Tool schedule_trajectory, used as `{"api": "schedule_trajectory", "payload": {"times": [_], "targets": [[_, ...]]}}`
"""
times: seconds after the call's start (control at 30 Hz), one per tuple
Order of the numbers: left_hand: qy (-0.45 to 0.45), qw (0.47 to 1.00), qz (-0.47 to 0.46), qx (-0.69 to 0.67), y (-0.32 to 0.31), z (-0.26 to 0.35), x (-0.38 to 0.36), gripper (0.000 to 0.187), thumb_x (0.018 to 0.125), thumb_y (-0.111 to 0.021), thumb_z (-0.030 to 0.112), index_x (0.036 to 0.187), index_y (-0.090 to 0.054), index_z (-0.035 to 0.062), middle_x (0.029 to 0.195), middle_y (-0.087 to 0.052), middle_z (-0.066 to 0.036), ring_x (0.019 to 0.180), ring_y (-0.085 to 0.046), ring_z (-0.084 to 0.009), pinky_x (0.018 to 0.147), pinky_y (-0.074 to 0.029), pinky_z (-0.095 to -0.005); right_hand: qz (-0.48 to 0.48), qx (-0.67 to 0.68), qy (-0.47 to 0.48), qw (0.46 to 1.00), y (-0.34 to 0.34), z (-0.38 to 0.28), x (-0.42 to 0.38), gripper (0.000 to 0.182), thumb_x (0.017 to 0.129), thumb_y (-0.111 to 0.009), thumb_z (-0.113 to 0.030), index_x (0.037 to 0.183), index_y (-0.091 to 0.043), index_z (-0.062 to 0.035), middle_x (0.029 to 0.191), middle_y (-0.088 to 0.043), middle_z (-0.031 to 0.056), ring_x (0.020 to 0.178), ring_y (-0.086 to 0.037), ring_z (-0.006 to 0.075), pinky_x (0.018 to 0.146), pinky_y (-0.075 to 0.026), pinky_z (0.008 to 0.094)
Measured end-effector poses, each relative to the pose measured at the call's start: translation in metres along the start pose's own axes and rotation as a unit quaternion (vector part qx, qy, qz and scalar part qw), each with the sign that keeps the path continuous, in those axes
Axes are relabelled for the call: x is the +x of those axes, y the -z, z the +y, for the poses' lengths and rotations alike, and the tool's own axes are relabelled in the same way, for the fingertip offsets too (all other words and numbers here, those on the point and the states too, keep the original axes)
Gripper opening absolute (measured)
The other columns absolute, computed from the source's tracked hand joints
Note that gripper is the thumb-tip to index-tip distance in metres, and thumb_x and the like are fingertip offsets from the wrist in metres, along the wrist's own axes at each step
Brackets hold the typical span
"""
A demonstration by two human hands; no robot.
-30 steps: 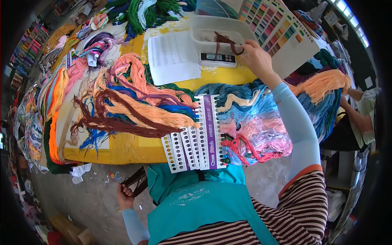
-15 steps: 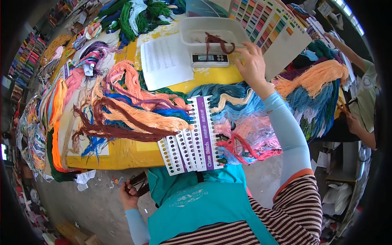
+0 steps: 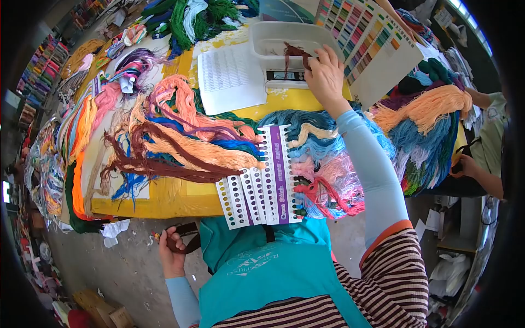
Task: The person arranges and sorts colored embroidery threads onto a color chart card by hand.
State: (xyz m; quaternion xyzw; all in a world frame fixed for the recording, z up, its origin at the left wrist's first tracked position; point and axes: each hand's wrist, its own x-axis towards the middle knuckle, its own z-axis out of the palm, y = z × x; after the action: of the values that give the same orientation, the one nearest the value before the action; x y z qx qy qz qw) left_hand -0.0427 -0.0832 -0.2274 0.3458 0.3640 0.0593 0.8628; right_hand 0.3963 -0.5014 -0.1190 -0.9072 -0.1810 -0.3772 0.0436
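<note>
My right hand [image 3: 326, 76] reaches over a small digital scale [image 3: 284, 75], its fingers closed on the end of a dark brown thread bundle [image 3: 292, 52]. That bundle lies in a clear plastic tray [image 3: 262, 33] on the scale, one strand hanging over the display. Low on the left, beside the apron, my left hand [image 3: 174, 251] has its fingers wrapped round a dark brown skein [image 3: 188, 243]. Between my arms, white punched thread cards [image 3: 277, 175] with a purple strip overhang the table edge. Brown and peach skeins [image 3: 202, 150] spread left of them; blue and pink skeins [image 3: 328, 158] lie right.
A printed sheet [image 3: 229, 76] lies left of the scale. Behind stands a colour chart [image 3: 361, 41]. More skeins cover the yellow table [image 3: 164, 205], including green ones [image 3: 199, 22] at the back. At the right, another person's hand [image 3: 467, 165] is near the table edge.
My right hand has moved down and left onto the brown thread, its spread fingers now closing. My left hand has stayed low with its skein. The whole view has shifted slightly.
</note>
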Motion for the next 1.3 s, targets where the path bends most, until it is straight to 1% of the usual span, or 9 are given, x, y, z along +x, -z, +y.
{"api": "schedule_trajectory", "payload": {"times": [0.1, 0.17, 0.23, 0.3, 0.43, 0.57, 0.9, 1.13, 1.3], "targets": [[-0.067, 0.995, -0.021, 0.069, -0.039, 0.011, -0.017, 0.037, 0.101, -0.047, 0.036, 0.112, -0.062, 0.0034, 0.089, -0.069, -0.007, 0.077, -0.063, -0.0178, 0.067, -0.048, -0.0302, 0.032, 0.12, 0.028, 0.992, 0.029, -0.035, 0.002, 0.015, 0.077, -0.069, -0.017, 0.088, -0.066, -0.0062, 0.112, -0.063, 0.0095, 0.117, -0.052, 0.0304, 0.096, -0.039, 0.0459], [-0.079, 0.986, -0.12, 0.085, -0.064, 0.019, -0.027, 0.045, 0.103, -0.039, 0.035, 0.127, -0.055, -0.0002, 0.122, -0.063, -0.017, 0.113, -0.059, -0.0269, 0.094, -0.047, -0.0384, -0.031, 0.301, 0.008, 0.953, 0.065, -0.07, -0.006, 0.011, 0.082, -0.065, -0.012, 0.089, -0.063, -0.003, 0.092, -0.066, 0.012, 0.09, -0.061, 0.0326, 0.08, -0.047, 0.0396], [-0.088, 0.971, -0.202, 0.09, -0.106, 0.021, -0.038, 0.05, 0.105, -0.033, 0.034, 0.137, -0.046, -0.0018, 0.141, -0.048, -0.02, 0.132, -0.046, -0.0293, 0.107, -0.039, -0.0433, -0.109, 0.517, -0.02, 0.849, 0.082, -0.108, -0.028, 0.012, 0.088, -0.062, -0.011, 0.094, -0.061, 0.0002, 0.08, -0.063, 0.0125, 0.07, -0.063, 0.0279, 0.065, -0.049, 0.0338], [-0.065, 0.958, -0.276, 0.041, -0.135, 0.019, -0.04, 0.053, 0.105, -0.029, 0.034, 0.143, -0.038, -0.002, 0.151, -0.036, -0.02, 0.142, -0.033, -0.0296, 0.113, -0.031, -0.0468, -0.28, 0.721, -0.113, 0.624, 0.11, -0.144, -0.052, 0.013, 0.097, -0.056, -0.012, 0.099, -0.059, 0.0007, 0.075, -0.056, 0.0014, 0.071, -0.053, 0.0077, 0.064, -0.046, 0.0257], [-0.025, 0.938, -0.342, -0.048, -0.183, 0.014, -0.041, 0.057, 0.105, -0.028, 0.036, 0.148, -0.031, -0.0008, 0.157, -0.027, -0.015, 0.146, -0.023, -0.0249, 0.113, -0.029, -0.048, -0.425, 0.795, -0.217, 0.374, 0.139, -0.195, -0.094, 0.016, 0.1, -0.054, -0.013, 0.105, -0.062, -0.0004, 0.072, -0.058, 0.0002, 0.063, -0.055, 0.0047, 0.049, -0.041, 0.0178], [0.011, 0.92, -0.385, -0.069, -0.193, 0.002, -0.032, 0.056, 0.105, -0.03, 0.034, 0.147, -0.031, -0.0031, 0.15, -0.039, -0.015, 0.138, -0.037, -0.0211, 0.111, -0.033, -0.0421, -0.372, 0.785, -0.256, 0.425, 0.14, -0.232, -0.128, 0.013, 0.092, -0.066, -0.005, 0.102, -0.064, 0.002, 0.096, -0.066, 0.0038, 0.079, -0.061, 0.0098, 0.07, -0.05, 0.0229], [-0.019, 0.93, -0.366, -0.021, -0.189, -0.023, -0.036, 0.051, 0.106, -0.031, 0.027, 0.144, -0.036, -0.0064, 0.148, -0.041, -0.014, 0.136, -0.038, -0.0215, 0.114, -0.029, -0.0387, -0.349, 0.791, -0.368, 0.343, 0.151, -0.237, -0.151, 0.002, 0.09, -0.065, -0.004, 0.092, -0.066, -0.004, 0.079, -0.061, -0.0031, 0.053, -0.037, 0.0004, 0.046, -0.025, 0.017], [0.014, 0.934, -0.355, -0.032, -0.182, -0.023, -0.035, 0.05, 0.106, -0.031, 0.026, 0.142, -0.039, -0.0062, 0.147, -0.043, -0.014, 0.134, -0.041, -0.0211, 0.113, -0.031, -0.0386, -0.33, 0.794, -0.366, 0.357, 0.15, -0.23, -0.158, 0.001, 0.089, -0.067, -0.007, 0.089, -0.067, -0.0074, 0.077, -0.061, -0.0062, 0.057, -0.041, -0.0001, 0.05, -0.03, 0.0178], [-0.039, 0.933, -0.358, 0.004, -0.185, -0.034, -0.03, 0.048, 0.105, -0.035, 0.025, 0.14, -0.042, -0.0069, 0.145, -0.045, -0.015, 0.133, -0.043, -0.0206, 0.112, -0.032, -0.0362, -0.304, 0.78, -0.28, 0.47, 0.146, -0.242, -0.165, 0.008, 0.091, -0.067, -0.009, 0.097, -0.066, -0.0044, 0.085, -0.064, -0.0017, 0.06, -0.045, 0.0007, 0.05, -0.032, 0.0182]]}}
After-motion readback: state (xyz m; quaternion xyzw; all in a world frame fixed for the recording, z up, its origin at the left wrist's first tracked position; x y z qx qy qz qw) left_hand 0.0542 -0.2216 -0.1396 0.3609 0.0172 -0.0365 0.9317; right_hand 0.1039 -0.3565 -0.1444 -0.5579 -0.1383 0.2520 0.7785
